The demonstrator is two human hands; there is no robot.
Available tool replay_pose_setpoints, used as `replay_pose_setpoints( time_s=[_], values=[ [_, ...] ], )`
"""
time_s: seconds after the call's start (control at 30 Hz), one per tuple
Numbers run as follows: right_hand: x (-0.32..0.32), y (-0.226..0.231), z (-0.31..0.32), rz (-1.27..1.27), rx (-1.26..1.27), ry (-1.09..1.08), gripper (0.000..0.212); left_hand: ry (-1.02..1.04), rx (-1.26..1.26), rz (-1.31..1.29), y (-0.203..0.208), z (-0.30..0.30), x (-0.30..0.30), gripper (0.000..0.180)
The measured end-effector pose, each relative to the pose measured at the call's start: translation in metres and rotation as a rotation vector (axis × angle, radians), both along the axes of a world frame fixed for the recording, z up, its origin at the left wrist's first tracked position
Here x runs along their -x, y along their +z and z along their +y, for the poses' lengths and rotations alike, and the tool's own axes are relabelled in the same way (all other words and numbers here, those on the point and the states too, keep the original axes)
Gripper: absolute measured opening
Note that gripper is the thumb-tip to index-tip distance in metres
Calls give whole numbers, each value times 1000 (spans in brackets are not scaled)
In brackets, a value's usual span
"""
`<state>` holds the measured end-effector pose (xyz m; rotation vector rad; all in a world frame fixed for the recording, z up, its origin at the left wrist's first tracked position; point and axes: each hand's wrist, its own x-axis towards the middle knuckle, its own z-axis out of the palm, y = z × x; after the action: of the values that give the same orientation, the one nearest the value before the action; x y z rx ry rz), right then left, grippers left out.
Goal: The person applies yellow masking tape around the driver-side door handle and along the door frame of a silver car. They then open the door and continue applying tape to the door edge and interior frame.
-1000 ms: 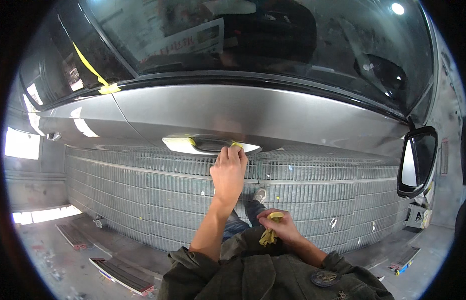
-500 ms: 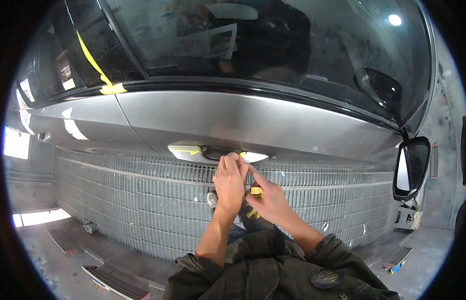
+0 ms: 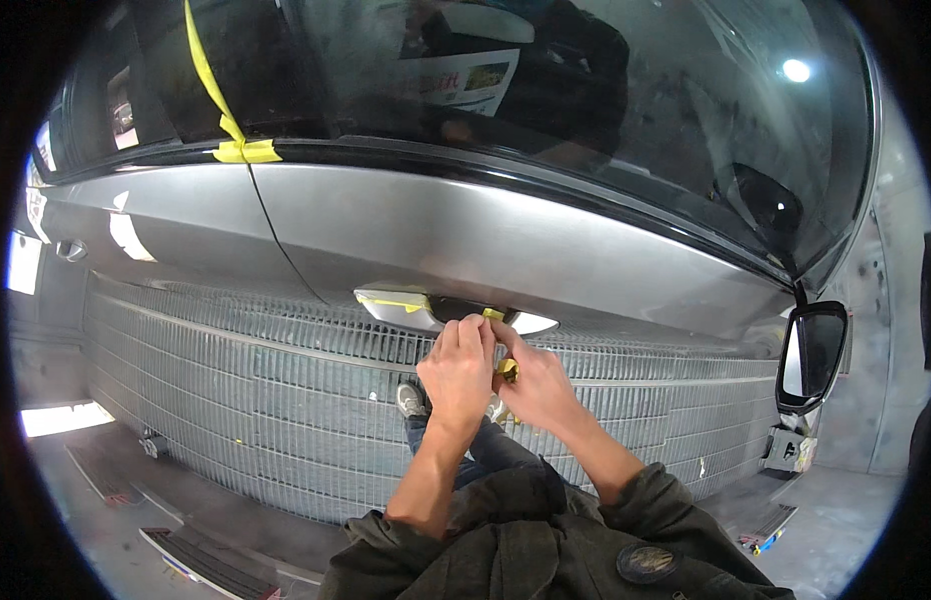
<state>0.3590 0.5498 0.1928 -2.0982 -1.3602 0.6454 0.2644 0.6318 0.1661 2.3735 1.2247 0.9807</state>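
Both your hands were up at the door handle (image 3: 426, 308) of the silver car door (image 3: 506, 245). Your left hand (image 3: 458, 368) had its fingers curled together, tips pressed at the handle's lower edge, right where a bit of yellow masking tape (image 3: 493, 314) sat. Your right hand (image 3: 539, 385) touched the left one, fingers pinched on a crumpled piece of yellow tape (image 3: 508, 370) just below the handle. Another strip of yellow tape ran across the handle's left end (image 3: 391, 302). More yellow tape (image 3: 238, 150) marked the door seam at the window line. The side mirror (image 3: 812, 352) hung well apart to the right. A steel floor grating (image 3: 236, 400) lay beneath.
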Motion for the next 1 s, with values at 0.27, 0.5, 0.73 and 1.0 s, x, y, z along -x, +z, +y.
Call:
replay_pose_setpoints(
  time_s=[0.27,0.5,0.73,1.0],
  values=[
    [9,9,24,-16,132,5,54,62,197,-98,-11,-6,44,8],
    [10,16,34,-37,221,21,53,100,462,-255,-38,-5,38,17],
    [7,8,37,-137,275,54,54,106,961,-697,-63,-17,18,16],
    [8,7,34,-127,285,55,55,94,761,-603,-62,-18,17,10]
  ],
)
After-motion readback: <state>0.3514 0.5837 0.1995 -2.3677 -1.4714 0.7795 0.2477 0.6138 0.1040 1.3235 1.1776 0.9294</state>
